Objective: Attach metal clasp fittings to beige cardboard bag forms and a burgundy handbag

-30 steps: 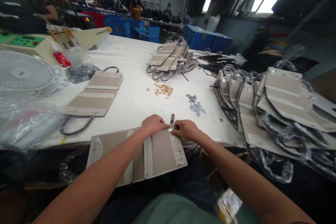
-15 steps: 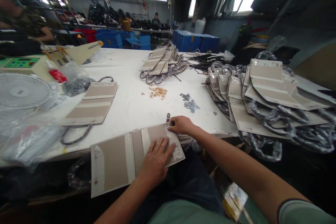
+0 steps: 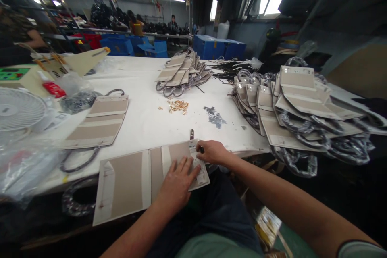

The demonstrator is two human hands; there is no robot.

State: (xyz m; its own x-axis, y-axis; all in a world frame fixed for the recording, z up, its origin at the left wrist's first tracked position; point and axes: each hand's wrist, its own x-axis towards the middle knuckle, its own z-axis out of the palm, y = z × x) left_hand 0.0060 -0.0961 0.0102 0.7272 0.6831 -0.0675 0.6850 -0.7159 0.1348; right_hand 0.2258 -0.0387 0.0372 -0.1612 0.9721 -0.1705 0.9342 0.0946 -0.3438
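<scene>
A beige unfolded bag panel (image 3: 130, 179) lies over the near table edge, its plastic-wrapped handle (image 3: 72, 203) hanging below. My left hand (image 3: 179, 181) rests flat on the panel's right part, fingers spread. My right hand (image 3: 213, 152) is closed in a pinch at the panel's top right corner, on a small dark piece I cannot make out. A small metal strap piece (image 3: 191, 134) lies on the table just beyond that corner.
Gold fittings (image 3: 178, 106) and grey metal bits (image 3: 214, 117) lie mid-table. Stacks of panels stand at the right (image 3: 290, 109) and far centre (image 3: 178, 70); one panel (image 3: 99, 123) lies left. A white fan (image 3: 18, 109), a glue bottle (image 3: 51, 86) and plastic bags (image 3: 24, 165) fill the left. People work beyond.
My left hand left the panel's top edge and now lies flat on the panel. The panel has slid slightly toward me; my right hand stays pinched at the corner.
</scene>
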